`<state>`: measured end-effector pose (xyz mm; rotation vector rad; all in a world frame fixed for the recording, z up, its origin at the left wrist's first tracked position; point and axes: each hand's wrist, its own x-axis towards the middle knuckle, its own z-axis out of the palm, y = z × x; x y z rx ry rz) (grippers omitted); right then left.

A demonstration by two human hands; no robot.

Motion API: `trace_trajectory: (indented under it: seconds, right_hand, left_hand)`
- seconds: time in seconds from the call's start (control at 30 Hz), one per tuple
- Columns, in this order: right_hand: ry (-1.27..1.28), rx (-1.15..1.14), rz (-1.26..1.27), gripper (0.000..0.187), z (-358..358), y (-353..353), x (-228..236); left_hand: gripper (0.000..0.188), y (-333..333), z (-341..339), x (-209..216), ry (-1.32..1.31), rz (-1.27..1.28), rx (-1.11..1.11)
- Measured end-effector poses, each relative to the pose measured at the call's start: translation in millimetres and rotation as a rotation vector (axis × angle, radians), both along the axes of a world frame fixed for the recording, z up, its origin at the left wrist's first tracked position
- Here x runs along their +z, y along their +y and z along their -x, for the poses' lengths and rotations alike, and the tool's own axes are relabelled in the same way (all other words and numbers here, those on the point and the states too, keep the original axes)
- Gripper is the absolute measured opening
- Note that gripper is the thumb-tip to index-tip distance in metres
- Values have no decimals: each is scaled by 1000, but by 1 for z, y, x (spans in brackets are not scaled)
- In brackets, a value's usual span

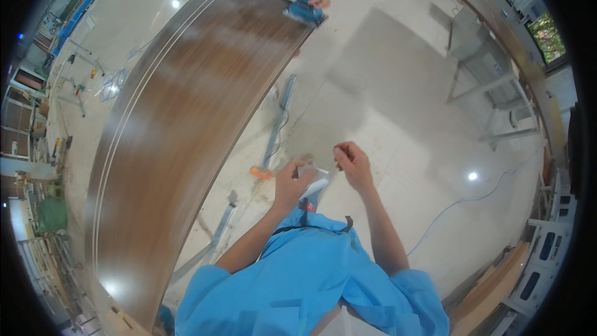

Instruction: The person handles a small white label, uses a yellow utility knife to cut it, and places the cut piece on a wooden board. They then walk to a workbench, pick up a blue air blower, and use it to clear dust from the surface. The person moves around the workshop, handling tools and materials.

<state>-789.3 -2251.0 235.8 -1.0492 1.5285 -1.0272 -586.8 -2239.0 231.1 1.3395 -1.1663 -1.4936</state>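
The left hand (291,182) pinches a pale, filmy sheet (317,179) between thumb and fingers, with its loose part hanging just right of the grip, in front of the blue shirt (311,267). The right hand (353,160) is raised just to the right, apart from the sheet, fingers curled in toward the thumb; whether something thin sits between them, I cannot tell. To handle the sheet well, I'd keep the left pinch firm but light, near an edge, and bring the right fingertips to a free corner so it doesn't crease or stick to itself. Left of the left hand lies an orange thing (261,173), and beyond it the long wooden panel (180,112), best kept clear of the elbow.
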Motion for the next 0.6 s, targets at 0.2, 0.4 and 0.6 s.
trace_trajectory:
  seconds: [0.2,0.4,0.6]
  right_hand:
    - [382,269,-137,31,77,-99,-6]
    - [174,293,-179,34,132,-169,-16]
    - [-612,499,-423,41,126,-250,-13]
  left_hand:
    - [20,-108,66,-7,20,11,31]
    - [20,-183,97,31,-106,91,115]
    - [22,-186,112,44,-167,212,643]
